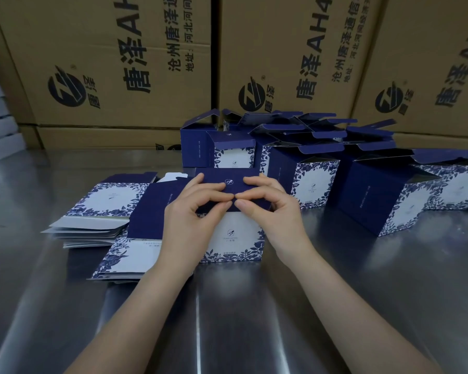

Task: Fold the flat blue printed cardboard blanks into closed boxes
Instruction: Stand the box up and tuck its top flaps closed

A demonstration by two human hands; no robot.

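A blue and white box (235,238) stands on the metal table in front of me, its dark blue lid flap (229,182) lying across the top. My left hand (192,211) and my right hand (268,209) both pinch the front edge of that flap, thumbs underneath and fingertips nearly touching in the middle. To the left lies a stack of flat blue printed blanks (103,209). Another flat blank (119,255) sits partly under the box.
Several folded boxes with raised top flaps (308,171) crowd the table behind and to the right; the nearest big one (384,195) stands at right. Large brown cartons (146,63) wall off the back. The shiny steel table (227,319) stretches toward me.
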